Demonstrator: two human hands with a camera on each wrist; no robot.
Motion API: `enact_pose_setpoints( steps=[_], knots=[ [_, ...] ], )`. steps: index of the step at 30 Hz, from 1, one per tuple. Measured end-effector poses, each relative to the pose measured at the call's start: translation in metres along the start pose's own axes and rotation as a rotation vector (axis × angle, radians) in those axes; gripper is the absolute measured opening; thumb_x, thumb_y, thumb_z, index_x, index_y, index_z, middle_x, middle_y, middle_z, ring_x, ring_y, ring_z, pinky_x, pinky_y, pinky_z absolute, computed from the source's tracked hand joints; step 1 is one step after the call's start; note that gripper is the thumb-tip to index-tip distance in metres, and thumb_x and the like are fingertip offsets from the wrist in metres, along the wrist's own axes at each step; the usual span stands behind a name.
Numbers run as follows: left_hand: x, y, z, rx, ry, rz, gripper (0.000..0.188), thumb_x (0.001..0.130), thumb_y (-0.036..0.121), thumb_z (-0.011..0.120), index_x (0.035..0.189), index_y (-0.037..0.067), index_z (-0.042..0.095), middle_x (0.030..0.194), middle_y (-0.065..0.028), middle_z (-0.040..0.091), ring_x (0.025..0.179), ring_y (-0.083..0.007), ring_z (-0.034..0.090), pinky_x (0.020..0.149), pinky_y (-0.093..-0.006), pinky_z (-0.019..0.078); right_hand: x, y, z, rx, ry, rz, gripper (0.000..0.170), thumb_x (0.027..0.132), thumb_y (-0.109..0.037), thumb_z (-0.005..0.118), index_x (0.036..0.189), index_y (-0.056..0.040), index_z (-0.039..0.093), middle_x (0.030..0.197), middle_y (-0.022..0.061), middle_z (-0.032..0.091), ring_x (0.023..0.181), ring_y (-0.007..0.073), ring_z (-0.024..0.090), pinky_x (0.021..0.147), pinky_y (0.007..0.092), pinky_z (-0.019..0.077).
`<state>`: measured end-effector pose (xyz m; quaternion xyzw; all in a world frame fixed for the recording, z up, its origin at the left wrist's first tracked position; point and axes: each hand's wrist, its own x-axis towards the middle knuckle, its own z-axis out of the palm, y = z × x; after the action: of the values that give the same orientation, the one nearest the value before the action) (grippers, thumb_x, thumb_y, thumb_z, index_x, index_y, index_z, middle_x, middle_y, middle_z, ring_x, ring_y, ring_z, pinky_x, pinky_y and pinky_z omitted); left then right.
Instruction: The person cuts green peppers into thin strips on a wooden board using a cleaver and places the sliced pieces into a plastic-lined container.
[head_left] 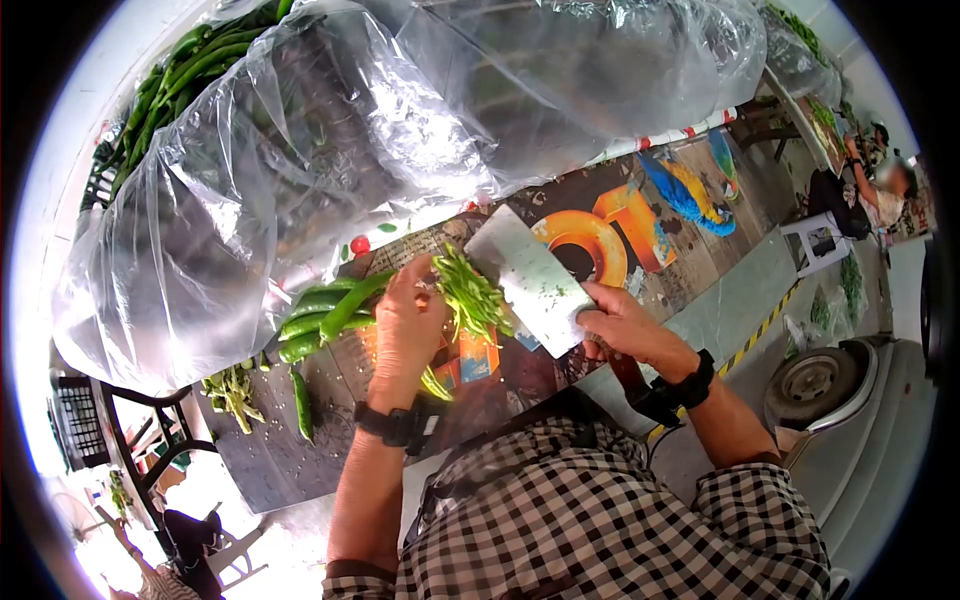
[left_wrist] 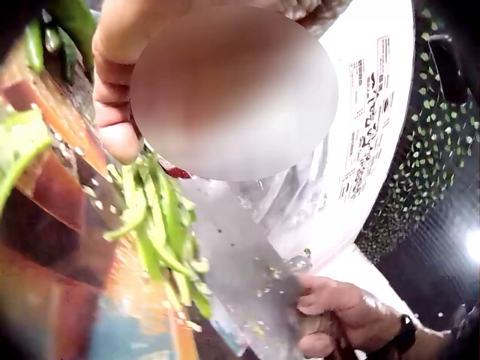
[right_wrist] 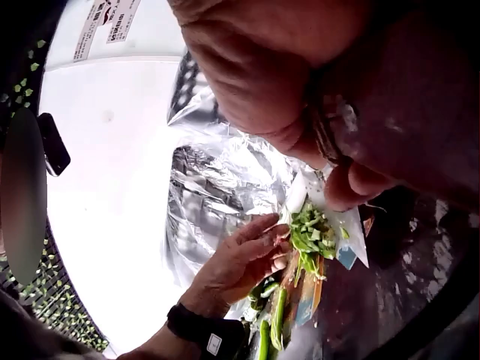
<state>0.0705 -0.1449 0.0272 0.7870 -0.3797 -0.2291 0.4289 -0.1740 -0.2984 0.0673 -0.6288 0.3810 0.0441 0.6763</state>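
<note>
My right hand (head_left: 625, 325) grips the handle of a cleaver (head_left: 530, 280), its broad blade lying tilted low over the table with green bits stuck to it. A heap of green pepper strips (head_left: 468, 293) sits along the blade's left edge; in the right wrist view the strips (right_wrist: 311, 234) overlap the blade. Beside the heap is my left hand (head_left: 405, 320), its loosely extended fingers (right_wrist: 259, 238) right at the strips. Several whole green peppers (head_left: 318, 322) lie just left of that hand.
Clear plastic sheeting (head_left: 290, 170) covers the table's far side, with more green peppers (head_left: 190, 75) at its upper left. Cut-off scraps (head_left: 233, 395) and a single pepper (head_left: 302, 405) lie on the left of the patterned tabletop (head_left: 290, 470). A person (head_left: 885, 195) sits at far right.
</note>
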Motion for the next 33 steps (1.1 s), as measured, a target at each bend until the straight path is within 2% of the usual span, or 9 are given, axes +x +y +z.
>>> enact_pose_setpoints(
  steps=[2, 8, 11, 14, 19, 20, 23, 27, 33],
  knots=[
    [0.0, -0.001, -0.01, 0.038, 0.005, -0.029, 0.041, 0.083, 0.001, 0.056, 0.123, 0.005, 0.058, 0.117, -0.0181, 0.062, 0.094, -0.0291, 0.066, 0.081, -0.0358, 0.0523, -0.006, -0.01, -0.004, 0.012, 0.032, 0.045, 0.029, 0.092, -0.01, 0.048, 0.12, -0.003, 0.055, 0.069, 0.0025, 0.061, 0.05, 0.0072, 0.055, 0.045, 0.0211, 0.0426],
    [0.009, -0.014, 0.0, 0.139, 0.003, 0.151, 0.041, 0.083, -0.001, 0.05, 0.123, 0.005, 0.058, 0.121, -0.0189, 0.061, 0.107, -0.0372, 0.06, 0.092, -0.0413, 0.0483, 0.002, 0.005, -0.002, 0.133, 0.054, 0.013, 0.028, 0.091, -0.011, 0.047, 0.117, -0.0019, 0.054, 0.064, 0.0044, 0.06, 0.045, 0.0074, 0.053, 0.043, 0.0215, 0.0415],
    [0.018, -0.013, 0.005, 0.214, -0.023, 0.219, 0.042, 0.083, -0.002, 0.047, 0.123, 0.005, 0.057, 0.12, -0.0189, 0.062, 0.11, -0.0381, 0.059, 0.095, -0.0427, 0.047, 0.01, 0.003, -0.008, 0.018, -0.012, 0.037, 0.024, 0.091, -0.011, 0.047, 0.113, -0.0019, 0.054, 0.065, 0.0049, 0.061, 0.049, 0.0081, 0.056, 0.045, 0.0218, 0.0426],
    [0.021, -0.007, 0.008, 0.116, -0.188, 0.153, 0.043, 0.082, -0.003, 0.048, 0.124, 0.005, 0.056, 0.12, -0.019, 0.062, 0.112, -0.0379, 0.058, 0.095, -0.043, 0.0468, 0.019, -0.006, -0.007, -0.016, -0.068, 0.053, 0.02, 0.092, -0.011, 0.048, 0.108, -0.0018, 0.054, 0.066, 0.0058, 0.061, 0.054, 0.0091, 0.059, 0.047, 0.0223, 0.0442],
    [-0.002, 0.005, 0.001, 0.078, -0.131, 0.105, 0.044, 0.081, 0.0, 0.053, 0.126, 0.001, 0.053, 0.128, -0.0226, 0.056, 0.116, -0.0396, 0.055, 0.096, -0.0419, 0.0465, 0.023, -0.013, -0.011, -0.001, -0.122, 0.045, 0.025, 0.092, -0.012, 0.05, 0.115, -0.0009, 0.054, 0.073, 0.004, 0.061, 0.059, 0.0098, 0.06, 0.053, 0.0235, 0.0475],
    [-0.01, 0.008, -0.002, 0.066, -0.11, 0.072, 0.046, 0.081, 0.001, 0.055, 0.127, 0.0, 0.052, 0.13, -0.0239, 0.054, 0.116, -0.0402, 0.054, 0.096, -0.0416, 0.0465, 0.023, -0.012, -0.013, 0.022, -0.119, 0.036, 0.027, 0.093, -0.013, 0.051, 0.116, -0.0008, 0.054, 0.075, 0.0036, 0.061, 0.06, 0.0099, 0.06, 0.054, 0.0237, 0.048],
    [-0.035, 0.001, 0.007, 0.182, -0.027, 0.021, 0.053, 0.08, 0.01, 0.063, 0.131, -0.001, 0.05, 0.125, -0.0197, 0.058, 0.095, -0.0275, 0.061, 0.084, -0.035, 0.0518, 0.024, -0.011, -0.014, 0.035, -0.107, 0.053, 0.03, 0.093, -0.012, 0.052, 0.12, -0.0006, 0.053, 0.079, 0.0025, 0.06, 0.061, 0.0099, 0.06, 0.055, 0.024, 0.0491],
    [-0.041, 0.006, 0.018, 0.309, -0.065, 0.058, 0.076, 0.076, 0.011, 0.071, 0.141, -0.003, 0.035, 0.134, -0.027, 0.049, 0.114, -0.039, 0.056, 0.095, -0.0432, 0.047, 0.023, -0.008, -0.009, 0.027, -0.116, 0.097, 0.03, 0.093, -0.012, 0.051, 0.121, -0.0012, 0.053, 0.079, 0.0023, 0.061, 0.06, 0.0097, 0.061, 0.054, 0.024, 0.0492],
    [-0.028, 0.006, 0.025, 0.388, -0.042, 0.026, 0.09, 0.073, 0.011, 0.074, 0.146, -0.005, 0.024, 0.141, -0.0318, 0.039, 0.129, -0.0446, 0.042, 0.104, -0.0456, 0.0411, 0.023, 0.003, 0.011, 0.1, -0.141, 0.02, 0.033, 0.094, -0.011, 0.049, 0.126, -0.0029, 0.05, 0.08, 0.0033, 0.06, 0.06, 0.0091, 0.061, 0.052, 0.0234, 0.0493]
  ],
)
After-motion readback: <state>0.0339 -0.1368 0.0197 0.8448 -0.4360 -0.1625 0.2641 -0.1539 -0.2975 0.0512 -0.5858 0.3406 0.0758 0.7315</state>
